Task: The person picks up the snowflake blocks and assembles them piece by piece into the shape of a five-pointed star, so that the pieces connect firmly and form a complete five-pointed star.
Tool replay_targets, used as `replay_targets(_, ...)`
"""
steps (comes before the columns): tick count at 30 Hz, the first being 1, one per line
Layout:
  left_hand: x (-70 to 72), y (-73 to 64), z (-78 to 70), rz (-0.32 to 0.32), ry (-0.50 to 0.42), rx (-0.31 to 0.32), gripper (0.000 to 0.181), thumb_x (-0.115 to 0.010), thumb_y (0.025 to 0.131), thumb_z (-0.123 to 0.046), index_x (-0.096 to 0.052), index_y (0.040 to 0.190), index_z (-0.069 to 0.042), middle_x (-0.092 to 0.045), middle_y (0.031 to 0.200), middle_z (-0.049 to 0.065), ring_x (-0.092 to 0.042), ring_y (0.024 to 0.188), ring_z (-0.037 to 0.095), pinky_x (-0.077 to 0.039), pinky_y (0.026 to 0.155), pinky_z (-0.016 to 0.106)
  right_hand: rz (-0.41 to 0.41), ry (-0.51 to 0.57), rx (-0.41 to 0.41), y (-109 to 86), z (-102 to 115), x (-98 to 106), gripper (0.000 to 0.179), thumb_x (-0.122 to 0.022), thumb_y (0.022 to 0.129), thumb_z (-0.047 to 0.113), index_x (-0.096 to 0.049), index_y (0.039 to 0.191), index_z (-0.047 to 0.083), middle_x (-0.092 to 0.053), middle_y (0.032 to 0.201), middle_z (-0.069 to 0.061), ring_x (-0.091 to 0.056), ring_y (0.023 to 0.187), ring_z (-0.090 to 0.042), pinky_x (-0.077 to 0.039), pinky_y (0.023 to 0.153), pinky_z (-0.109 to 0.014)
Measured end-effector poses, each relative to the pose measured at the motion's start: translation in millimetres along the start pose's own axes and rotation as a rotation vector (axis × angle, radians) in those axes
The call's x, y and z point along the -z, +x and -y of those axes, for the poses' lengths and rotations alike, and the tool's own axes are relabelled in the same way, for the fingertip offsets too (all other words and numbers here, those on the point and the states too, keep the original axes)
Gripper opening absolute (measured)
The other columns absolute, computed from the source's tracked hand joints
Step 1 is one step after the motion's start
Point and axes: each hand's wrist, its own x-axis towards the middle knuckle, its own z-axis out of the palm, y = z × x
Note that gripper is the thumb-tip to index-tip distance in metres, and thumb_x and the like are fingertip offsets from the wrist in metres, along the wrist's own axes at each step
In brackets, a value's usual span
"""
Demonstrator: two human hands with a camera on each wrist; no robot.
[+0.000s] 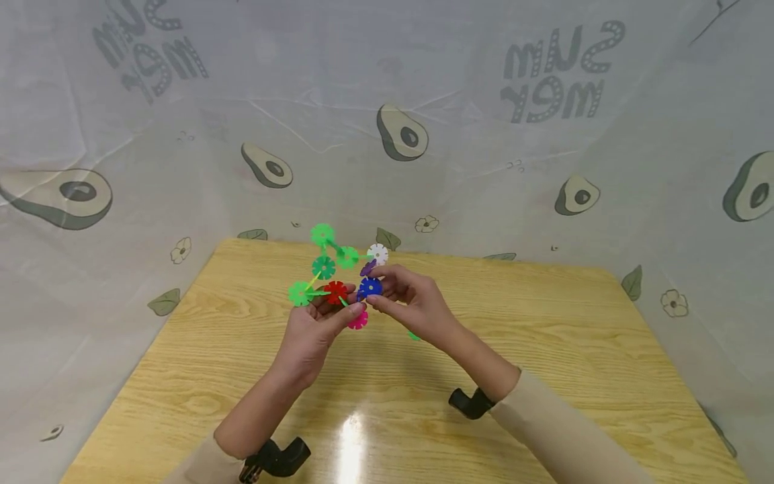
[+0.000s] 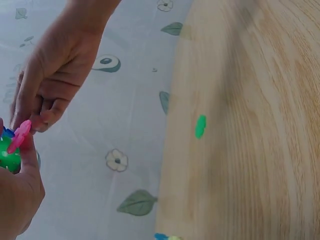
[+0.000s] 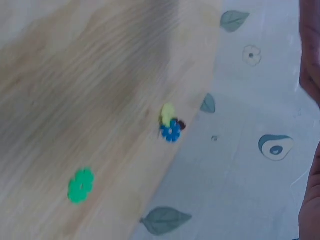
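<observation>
A chain of notched plastic interlocking discs is held up over the table, with green, red, white and purple pieces. My left hand (image 1: 308,339) grips it near the red disc (image 1: 335,292) and the pink disc (image 1: 359,320). The thumb and forefinger of my right hand (image 1: 417,302) pinch the blue disc (image 1: 370,288) at the chain's right side. Just above it, the purple disc (image 1: 368,267) is close to my right forefinger, below the white disc (image 1: 377,253). Light green discs (image 1: 323,234) form the chain's far end. In the left wrist view, the pink disc (image 2: 20,136) stands out between both hands.
On the wooden table (image 1: 514,323), a loose green disc (image 3: 81,185) lies partly behind my right forearm in the head view. A blue disc (image 3: 171,131), a yellow one (image 3: 168,113) and a dark red one (image 3: 181,124) lie together near the edge. A printed cloth (image 1: 338,81) surrounds the table.
</observation>
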Motion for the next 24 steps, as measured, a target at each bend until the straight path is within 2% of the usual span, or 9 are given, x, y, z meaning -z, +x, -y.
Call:
replay_targets(2, -1.5, -0.3, 0.0, -0.009, 0.01, -0.01, 0.044, -0.067, 0.099, 0.001, -0.054, 0.14, 0.006, -0.072, 0.116, -0.004, -0.07, 0.113, 0.009, -0.058, 0.1, 0.02, -0.021, 0.116, -0.062, 0.1, 0.9, -2.5, 0.036, -0.068, 0.097, -0.006, -0.063, 0.133, -0.005, -0.072, 0.095, -0.018, -0.073, 0.084, -0.005, -0.065, 0.077, -0.026)
replay_targets(5, -3.2, 0.2, 0.6, -0.025, 0.02, -0.02, 0.043, -0.068, 0.098, 0.0, -0.056, 0.139, 0.006, -0.072, 0.114, -0.004, -0.07, 0.111, 0.01, -0.058, 0.098, 0.019, -0.055, 0.262, -0.149, -0.2, 3.3, -6.1, 0.038, -0.066, 0.099, -0.006, -0.06, 0.137, -0.007, -0.071, 0.094, -0.008, -0.075, 0.084, -0.006, -0.065, 0.08, -0.025)
replay_targets(9, -4.5, 1.1, 1.3, -0.043, 0.022, -0.03, 0.041, -0.069, 0.098, -0.001, -0.058, 0.137, 0.004, -0.072, 0.112, -0.007, -0.069, 0.109, 0.01, -0.058, 0.097, 0.019, -0.074, 0.323, -0.191, -0.8, 6.4, -8.5, 0.039, -0.064, 0.1, -0.006, -0.058, 0.139, -0.008, -0.07, 0.094, 0.002, -0.074, 0.087, -0.006, -0.065, 0.083, -0.024)
replay_targets(13, -3.1, 0.8, 2.6, -0.045, 0.004, -0.036, 0.04, -0.068, 0.097, 0.002, -0.057, 0.136, 0.004, -0.073, 0.11, -0.008, -0.071, 0.107, 0.009, -0.059, 0.096, 0.02, -0.067, 0.281, -0.187, -1.6, 9.1, -9.6, 0.038, -0.064, 0.1, -0.006, -0.059, 0.137, -0.007, -0.07, 0.095, -0.006, -0.074, 0.088, -0.006, -0.065, 0.084, -0.025)
replay_targets(18, -1.1, -0.5, 3.1, -0.015, 0.012, -0.053, 0.043, -0.068, 0.096, 0.005, -0.053, 0.137, 0.008, -0.073, 0.113, -0.007, -0.072, 0.105, 0.006, -0.06, 0.095, 0.02, -0.021, 0.149, -0.132, -3.7, 11.3, -6.1, 0.037, -0.066, 0.099, -0.004, -0.062, 0.135, -0.006, -0.069, 0.102, -0.026, -0.076, 0.09, -0.018, -0.066, 0.083, -0.028)
replay_targets(20, 0.0, -0.7, 2.5, 0.002, 0.015, -0.05, 0.044, -0.068, 0.096, 0.006, -0.052, 0.137, 0.008, -0.074, 0.111, -0.007, -0.072, 0.106, 0.006, -0.06, 0.096, 0.02, 0.004, 0.104, -0.111, -4.2, 12.2, -2.9, 0.036, -0.067, 0.098, -0.005, -0.063, 0.134, -0.006, -0.07, 0.104, -0.028, -0.075, 0.09, -0.02, -0.066, 0.082, -0.029)
replay_targets(24, 2.5, -0.7, 0.8, 0.045, 0.029, -0.035, 0.043, -0.069, 0.095, 0.006, -0.054, 0.136, 0.006, -0.076, 0.105, -0.009, -0.074, 0.107, 0.007, -0.059, 0.099, 0.022, 0.058, 0.053, -0.096, -4.7, 14.4, 5.1, 0.036, -0.067, 0.098, -0.005, -0.063, 0.134, -0.006, -0.071, 0.105, -0.025, -0.072, 0.089, -0.012, -0.065, 0.08, -0.027)
